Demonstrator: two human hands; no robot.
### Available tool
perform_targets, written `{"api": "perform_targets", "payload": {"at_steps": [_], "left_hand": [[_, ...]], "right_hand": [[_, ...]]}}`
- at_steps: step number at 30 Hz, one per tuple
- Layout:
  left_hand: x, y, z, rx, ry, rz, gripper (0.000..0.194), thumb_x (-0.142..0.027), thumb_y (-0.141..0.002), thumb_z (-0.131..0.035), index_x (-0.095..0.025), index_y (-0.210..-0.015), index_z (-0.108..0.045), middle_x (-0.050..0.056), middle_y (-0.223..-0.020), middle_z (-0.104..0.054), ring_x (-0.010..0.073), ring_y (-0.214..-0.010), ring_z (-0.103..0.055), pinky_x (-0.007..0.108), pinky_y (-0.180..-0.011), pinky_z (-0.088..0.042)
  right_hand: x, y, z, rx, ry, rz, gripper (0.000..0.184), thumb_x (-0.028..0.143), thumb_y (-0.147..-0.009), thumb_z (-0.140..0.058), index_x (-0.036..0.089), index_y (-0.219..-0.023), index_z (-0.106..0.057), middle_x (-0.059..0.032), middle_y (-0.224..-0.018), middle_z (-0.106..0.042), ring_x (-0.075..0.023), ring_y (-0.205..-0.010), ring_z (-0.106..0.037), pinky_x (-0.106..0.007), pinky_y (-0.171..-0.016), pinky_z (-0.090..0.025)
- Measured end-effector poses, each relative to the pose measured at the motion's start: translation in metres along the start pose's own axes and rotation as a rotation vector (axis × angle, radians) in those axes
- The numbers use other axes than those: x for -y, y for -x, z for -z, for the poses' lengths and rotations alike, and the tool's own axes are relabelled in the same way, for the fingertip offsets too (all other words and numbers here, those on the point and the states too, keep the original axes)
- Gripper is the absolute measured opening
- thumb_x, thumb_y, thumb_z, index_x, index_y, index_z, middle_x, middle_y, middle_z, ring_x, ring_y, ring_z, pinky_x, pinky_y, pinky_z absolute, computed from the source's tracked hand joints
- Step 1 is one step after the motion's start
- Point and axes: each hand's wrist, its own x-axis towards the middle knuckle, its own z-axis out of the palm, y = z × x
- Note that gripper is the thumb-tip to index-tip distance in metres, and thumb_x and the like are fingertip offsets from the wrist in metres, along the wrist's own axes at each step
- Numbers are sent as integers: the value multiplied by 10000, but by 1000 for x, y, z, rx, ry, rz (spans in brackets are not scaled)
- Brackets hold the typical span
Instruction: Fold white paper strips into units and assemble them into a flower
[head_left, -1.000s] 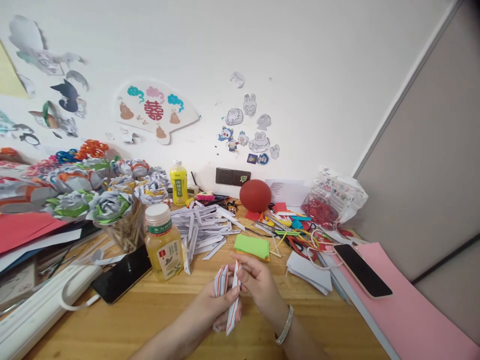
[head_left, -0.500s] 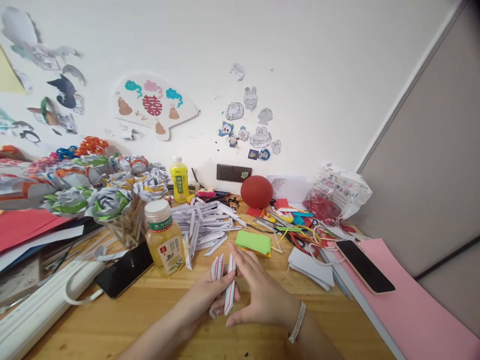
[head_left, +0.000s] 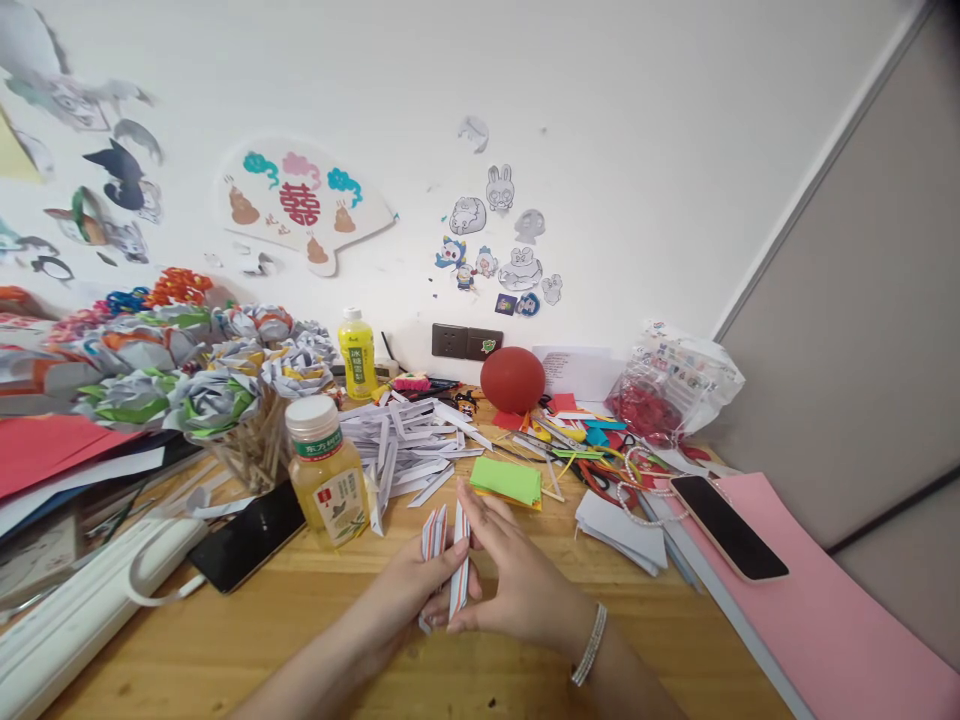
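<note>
Both my hands meet over the wooden table (head_left: 247, 640) near its front edge, holding folded paper strips (head_left: 447, 560), white with red stripes. My left hand (head_left: 420, 585) grips the strips from the left, fingers curled round them. My right hand (head_left: 510, 575), with a bead bracelet at the wrist, closes on the right-hand strip with thumb and fingers. The strips stand almost upright between the two hands, lower ends by the tabletop.
A yellow tea bottle (head_left: 324, 472) and a black phone (head_left: 244, 535) lie left of my hands. Behind are a pile of folded white strips (head_left: 405, 450), green paper (head_left: 507, 482), a red ball (head_left: 512, 380), paper flowers (head_left: 210, 395). Right: white sheets (head_left: 622, 528), another phone (head_left: 727, 528) on pink card.
Over the second my hands sank a little toward the table with the strips. My right hand turned over the strip, its fingers stretched along it, then closed in on it.
</note>
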Motion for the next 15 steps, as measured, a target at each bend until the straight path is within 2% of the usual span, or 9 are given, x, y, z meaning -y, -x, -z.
{"api": "perform_targets", "payload": {"at_steps": [3, 5, 8, 11, 15], "left_hand": [[0, 0, 1, -25, -7, -10, 513, -608, -636, -671, -154, -839, -548, -44, -466, -530, 27, -330, -253, 172, -360, -214], [-1, 1, 1, -6, -69, -21, 519, -616, -641, -661, -152, -837, -533, -46, -452, -521, 34, -327, -267, 176, -356, -211], [-3, 2, 1, 78, -162, -13, 535, -635, -655, -633, -151, -855, -524, -19, -496, -569, 40, -327, -287, 186, -355, -200], [-6, 5, -2, 129, -239, 13, 551, -654, -657, -615, -155, -872, -522, -11, -520, -585, 52, -353, -333, 190, -374, -212], [-9, 10, -6, 173, -284, 44, 567, -665, -645, -614, -150, -864, -521, -11, -531, -586, 58, -387, -366, 189, -391, -223]], "right_hand": [[-2, 2, 4, -66, -156, 52, 1067, 502, -588, -766, 272, -1433, -156, -86, -1474, -238, -284, -1344, -195, -453, -1084, -202], [-3, 2, 7, -141, -331, 70, 836, 533, -713, -658, 261, -1403, -273, -93, -1421, -350, -260, -1286, -334, -436, -1054, -276], [-3, 1, 10, -251, -509, -3, 519, 513, -830, -526, 231, -1264, -492, -96, -1260, -538, -220, -1108, -528, -389, -952, -405], [-3, -2, 11, -336, -494, -97, 368, 473, -837, -531, 193, -1051, -639, -78, -1031, -656, -191, -922, -602, -339, -838, -466], [-6, -4, 11, -322, -550, -98, 300, 449, -795, -588, 165, -835, -674, -38, -799, -673, -154, -745, -610, -290, -715, -489]]}}
